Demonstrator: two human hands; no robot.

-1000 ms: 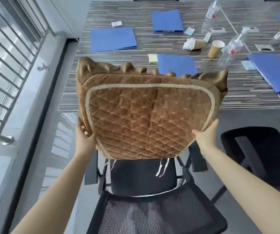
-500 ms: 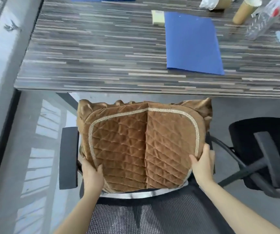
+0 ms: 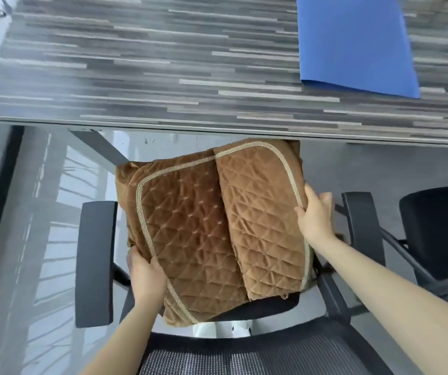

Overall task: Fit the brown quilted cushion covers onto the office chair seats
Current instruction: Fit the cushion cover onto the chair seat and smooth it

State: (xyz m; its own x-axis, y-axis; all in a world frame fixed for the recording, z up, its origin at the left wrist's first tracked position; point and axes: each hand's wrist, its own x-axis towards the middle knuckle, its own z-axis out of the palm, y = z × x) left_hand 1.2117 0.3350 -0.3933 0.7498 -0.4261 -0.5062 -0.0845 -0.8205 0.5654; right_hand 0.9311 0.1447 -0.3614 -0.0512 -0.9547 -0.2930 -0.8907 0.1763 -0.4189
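Observation:
A brown quilted cushion cover with beige piping lies creased down its middle over the black seat of an office chair. My left hand grips the cover's near left edge. My right hand holds its right edge near the piping. The chair's mesh backrest is right below me. Most of the seat is hidden under the cover.
The chair's left armrest and right armrest flank the cover. A striped wooden table with a blue folder stands just beyond the chair. A second black chair is at the right.
I have lowered the cover from in front of me down onto the seat. My right hand slid forward along the right edge, and my view has tipped down and closer.

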